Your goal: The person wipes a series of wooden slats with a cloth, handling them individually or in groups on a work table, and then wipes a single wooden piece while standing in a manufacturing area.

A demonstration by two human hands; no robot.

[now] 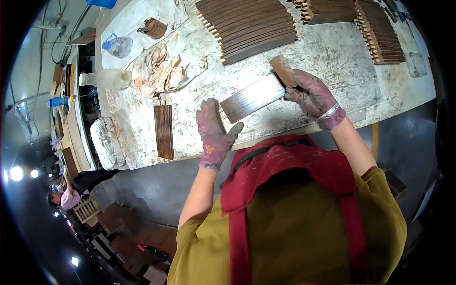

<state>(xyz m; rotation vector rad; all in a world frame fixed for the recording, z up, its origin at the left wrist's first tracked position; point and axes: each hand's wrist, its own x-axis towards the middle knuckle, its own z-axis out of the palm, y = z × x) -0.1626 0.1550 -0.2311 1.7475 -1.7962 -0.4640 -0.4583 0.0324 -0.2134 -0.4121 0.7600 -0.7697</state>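
Plank (251,99): dark-stained, glossy, streaked

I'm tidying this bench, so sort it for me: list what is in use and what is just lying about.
In use:
- wooden slat, pressed flat by the left hand
- brown pad, held on the slat by the right hand

Lying about:
- dark stained board
- stained rags
- plastic jug
- stacked slats

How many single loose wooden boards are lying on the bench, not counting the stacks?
2: one board held between the left hand and right hand, one dark board left of them. Stacks may hide others.
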